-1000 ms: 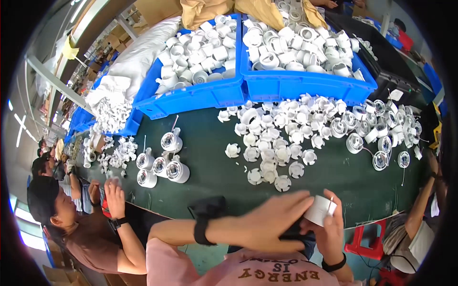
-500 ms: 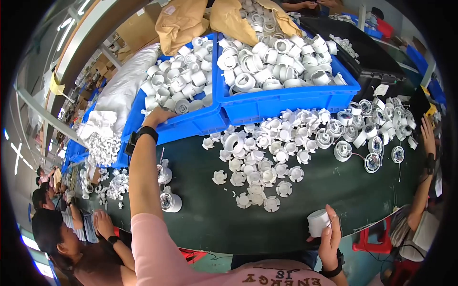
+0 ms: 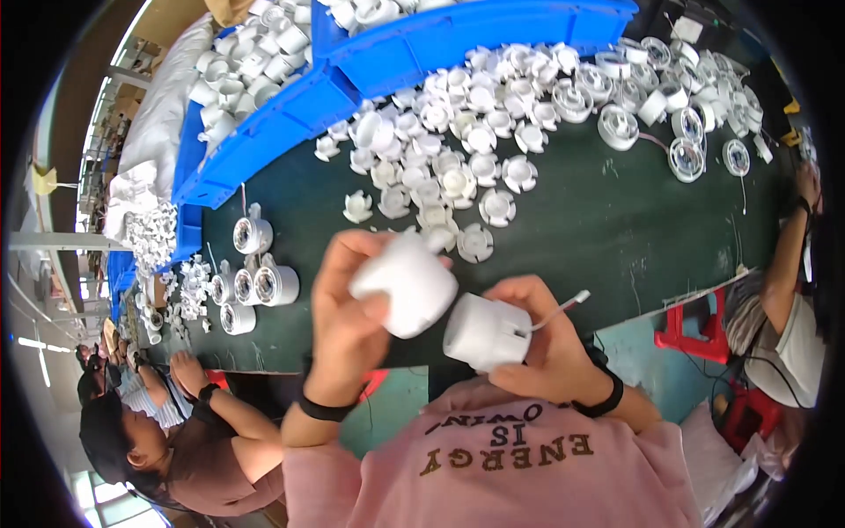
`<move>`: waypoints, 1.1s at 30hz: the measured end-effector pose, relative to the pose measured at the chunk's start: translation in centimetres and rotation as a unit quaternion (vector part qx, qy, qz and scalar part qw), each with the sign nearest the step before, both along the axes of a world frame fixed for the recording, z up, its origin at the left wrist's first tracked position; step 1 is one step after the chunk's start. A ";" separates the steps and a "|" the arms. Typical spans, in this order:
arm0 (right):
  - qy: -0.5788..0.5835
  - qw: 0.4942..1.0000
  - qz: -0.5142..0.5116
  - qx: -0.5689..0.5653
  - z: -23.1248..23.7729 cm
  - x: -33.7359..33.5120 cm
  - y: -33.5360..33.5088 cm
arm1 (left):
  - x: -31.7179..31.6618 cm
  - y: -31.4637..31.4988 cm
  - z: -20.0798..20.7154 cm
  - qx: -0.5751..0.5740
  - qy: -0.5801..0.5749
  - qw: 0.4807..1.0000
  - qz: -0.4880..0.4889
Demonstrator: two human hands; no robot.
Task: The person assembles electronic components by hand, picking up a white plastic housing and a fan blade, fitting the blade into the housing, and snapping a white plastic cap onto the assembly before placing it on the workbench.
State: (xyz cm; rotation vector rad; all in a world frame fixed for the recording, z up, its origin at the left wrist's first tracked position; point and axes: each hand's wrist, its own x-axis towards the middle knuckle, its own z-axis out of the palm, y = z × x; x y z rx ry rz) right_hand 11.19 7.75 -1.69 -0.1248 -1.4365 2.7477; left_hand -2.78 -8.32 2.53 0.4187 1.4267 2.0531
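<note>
My left hand grips a smooth white plastic housing, rounded and cup-like, tilted in front of my chest. Just to its right, my right hand is closed around a white cylindrical housing with a notch in its side. A thin wire with a small white plug sticks out from this second piece. The two housings are close together, with a narrow gap between them. Beyond my hands, white pronged plastic caps lie heaped on the dark green tabletop.
Blue bins holding white housings line the far side. Several round lamp-like units stand left; more with wires lie far right. A co-worker sits at left, and another person's arm is at right.
My left hand has come back from the blue bin with a white housing. My right hand, still holding its cylinder, is now beside it. The view has tilted down toward my chest.
</note>
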 end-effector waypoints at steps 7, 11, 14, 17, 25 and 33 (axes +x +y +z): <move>-0.066 0.996 -0.029 -0.058 -0.4 1.1 -0.1 | 5.9 -0.7 -4.1 -0.102 0.189 0.976 0.039; 0.108 0.926 -0.005 0.361 -1.2 1.8 0.6 | 6.5 -0.8 -2.9 -0.111 -0.153 0.982 -0.028; 0.084 0.918 -0.005 0.388 -1.0 2.2 0.2 | 7.9 -0.7 -4.0 -0.149 0.067 0.986 0.040; 0.074 0.937 -0.022 0.339 -1.7 2.7 -0.5 | 8.3 -1.0 -5.3 -0.123 0.227 0.964 0.063; 0.081 0.920 -0.001 0.383 -1.8 2.2 -0.4 | 8.4 -0.9 -6.1 -0.107 0.313 0.942 0.064; 0.033 0.896 -0.038 0.441 -1.1 2.5 0.0 | 7.6 -0.6 -4.7 -0.180 0.319 0.930 -0.008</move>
